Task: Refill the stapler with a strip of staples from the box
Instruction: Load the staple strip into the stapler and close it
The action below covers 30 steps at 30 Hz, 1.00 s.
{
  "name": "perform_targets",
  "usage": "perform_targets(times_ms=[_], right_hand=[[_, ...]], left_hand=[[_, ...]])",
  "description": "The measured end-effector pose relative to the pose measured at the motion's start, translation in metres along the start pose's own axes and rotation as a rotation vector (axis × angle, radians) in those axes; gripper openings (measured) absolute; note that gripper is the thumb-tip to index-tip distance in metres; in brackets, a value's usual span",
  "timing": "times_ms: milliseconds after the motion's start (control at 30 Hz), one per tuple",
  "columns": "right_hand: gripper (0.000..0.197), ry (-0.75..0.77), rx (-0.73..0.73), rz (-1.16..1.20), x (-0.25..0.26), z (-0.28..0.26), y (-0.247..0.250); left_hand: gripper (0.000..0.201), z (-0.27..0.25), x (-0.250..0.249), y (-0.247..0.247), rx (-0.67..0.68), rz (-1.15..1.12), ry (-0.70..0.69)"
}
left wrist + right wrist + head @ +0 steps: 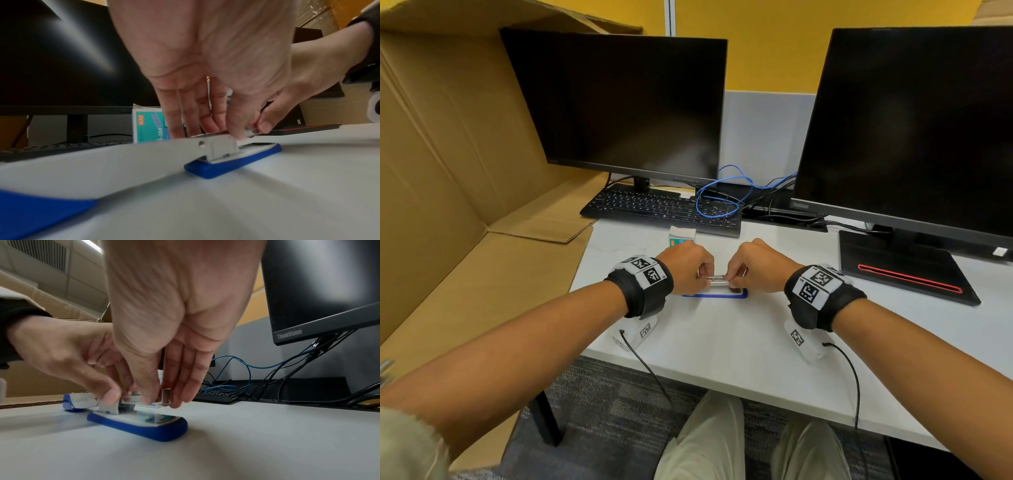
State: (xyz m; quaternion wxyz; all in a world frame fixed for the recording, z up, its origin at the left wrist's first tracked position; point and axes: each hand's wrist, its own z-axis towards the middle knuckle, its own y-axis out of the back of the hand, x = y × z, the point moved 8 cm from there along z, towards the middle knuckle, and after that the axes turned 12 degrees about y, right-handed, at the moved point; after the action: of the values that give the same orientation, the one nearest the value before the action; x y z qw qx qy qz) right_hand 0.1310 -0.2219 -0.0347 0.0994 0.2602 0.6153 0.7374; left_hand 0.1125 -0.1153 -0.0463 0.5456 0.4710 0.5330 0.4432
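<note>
The stapler lies open on the white desk, its blue base (714,295) (232,164) (144,428) flat and its white and blue lid (102,162) (78,401) swung back to the left. My left hand (705,278) (207,131) pinches the rear of the metal magazine (718,279) above the base. My right hand (732,279) (162,400) pinches the magazine's open front end. I cannot tell a staple strip apart from the rail. The teal staple box (681,240) (148,126) stands just behind my left hand with its flap open.
A black keyboard (661,209) and a looped blue cable (717,202) lie behind the box. Two dark monitors (616,106) (914,130) stand at the back. The right one's black base (904,274) sits on the desk. Folded cardboard (448,171) borders the left side.
</note>
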Motion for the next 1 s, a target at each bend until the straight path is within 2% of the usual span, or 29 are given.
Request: perform_targets(times_ms=[100, 367, 600, 867, 1000], right_hand=[[0.012, -0.002, 0.006, 0.012, 0.001, 0.001, 0.000], [0.013, -0.012, 0.004, 0.031, -0.005, 0.001, 0.000], [0.013, -0.021, 0.004, 0.025, -0.007, 0.000, 0.002], [0.011, -0.034, -0.026, 0.015, -0.013, -0.003, 0.003], [0.011, -0.023, -0.026, 0.020, -0.011, -0.003, 0.004]], left_hand=[[0.031, -0.004, 0.010, -0.006, 0.058, 0.188, 0.012], [0.043, -0.014, 0.056, -0.005, 0.151, 0.320, 0.181], [0.042, -0.015, 0.055, -0.007, 0.203, 0.370, 0.142], [0.047, -0.014, 0.045, 0.011, 0.155, 0.350, 0.095], [0.046, -0.013, 0.032, 0.031, 0.063, 0.340, 0.074]])
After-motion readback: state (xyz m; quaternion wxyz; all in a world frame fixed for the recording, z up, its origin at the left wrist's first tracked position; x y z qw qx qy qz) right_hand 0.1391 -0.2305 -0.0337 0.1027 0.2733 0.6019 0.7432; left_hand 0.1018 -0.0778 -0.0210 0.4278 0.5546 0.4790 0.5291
